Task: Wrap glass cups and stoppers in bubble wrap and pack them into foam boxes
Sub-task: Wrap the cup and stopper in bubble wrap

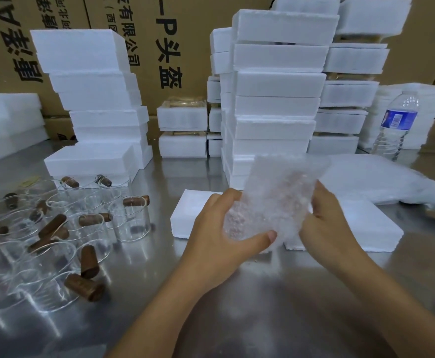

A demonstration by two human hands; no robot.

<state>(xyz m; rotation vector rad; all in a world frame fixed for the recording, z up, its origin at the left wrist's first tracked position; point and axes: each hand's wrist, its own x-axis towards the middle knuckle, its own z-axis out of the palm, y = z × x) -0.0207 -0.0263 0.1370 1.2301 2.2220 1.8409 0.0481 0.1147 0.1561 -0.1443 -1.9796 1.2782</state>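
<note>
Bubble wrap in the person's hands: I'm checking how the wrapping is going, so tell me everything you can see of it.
The bubble wrap is a clear, whitish sheet of small bubbles, crumpled into a loose bundle with its upper edge standing free. It is held over the foam box on the steel table. The left hand grips its lower left side, thumb across the front; the right hand holds its right edge. Whether anything is inside cannot be told.

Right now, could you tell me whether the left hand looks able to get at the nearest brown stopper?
Probably yes: only bare steel table lies between the left hand and that stopper. But the hand is gripping the bubble wrap bundle with the right hand, so it must let go first.
</note>
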